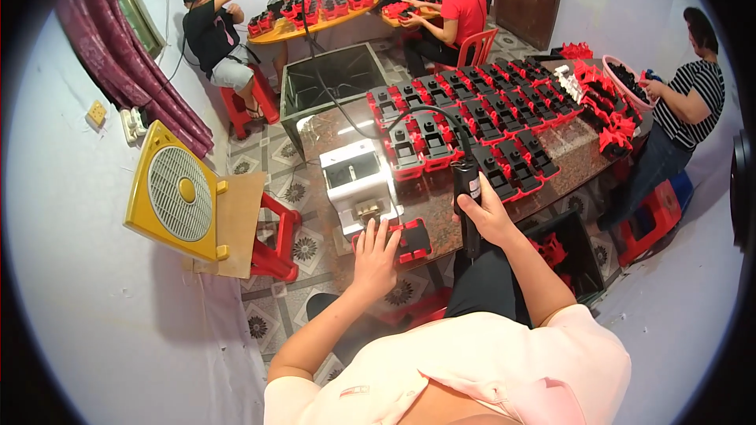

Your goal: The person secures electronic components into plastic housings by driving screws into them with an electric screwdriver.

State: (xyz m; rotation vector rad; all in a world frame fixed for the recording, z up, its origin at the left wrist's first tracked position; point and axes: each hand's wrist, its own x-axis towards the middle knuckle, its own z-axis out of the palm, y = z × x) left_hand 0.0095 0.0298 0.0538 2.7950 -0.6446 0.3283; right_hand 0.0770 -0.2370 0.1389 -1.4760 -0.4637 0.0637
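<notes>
Two hands: both at the near edge of the surface point(441, 205)
Left hand point(376, 256): fingers spread, flat on a red-and-black part point(408, 240) — just below the white machine point(358, 185)
Right hand point(487, 216): wrapped around a black power screwdriver point(468, 189) — held upright
Beyond: rows of red-and-black parts point(488, 114)

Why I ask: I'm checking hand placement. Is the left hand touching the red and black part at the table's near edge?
Touching. The head view shows the left hand lying flat on the red and black part, fingers overlapping its left side with no gap visible.
</notes>
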